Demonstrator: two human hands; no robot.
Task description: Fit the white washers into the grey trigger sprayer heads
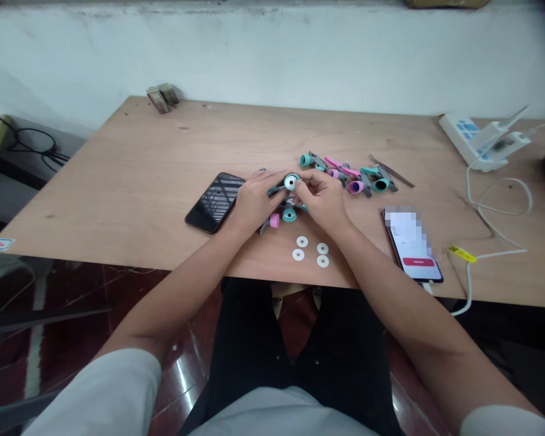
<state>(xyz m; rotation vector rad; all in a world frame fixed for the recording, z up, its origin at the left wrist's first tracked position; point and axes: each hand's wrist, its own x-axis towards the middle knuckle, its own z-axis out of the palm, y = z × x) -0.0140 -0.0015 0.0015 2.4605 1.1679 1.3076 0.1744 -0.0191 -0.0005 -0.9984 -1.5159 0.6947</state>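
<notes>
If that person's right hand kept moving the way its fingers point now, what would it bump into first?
The right hand would meet the small round teal-and-white plastic ring first. Its fingers seem to touch it, though depth is hard to judge from this overhead view.

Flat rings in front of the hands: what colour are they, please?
The flat rings are white; the head view shows them best.
</notes>
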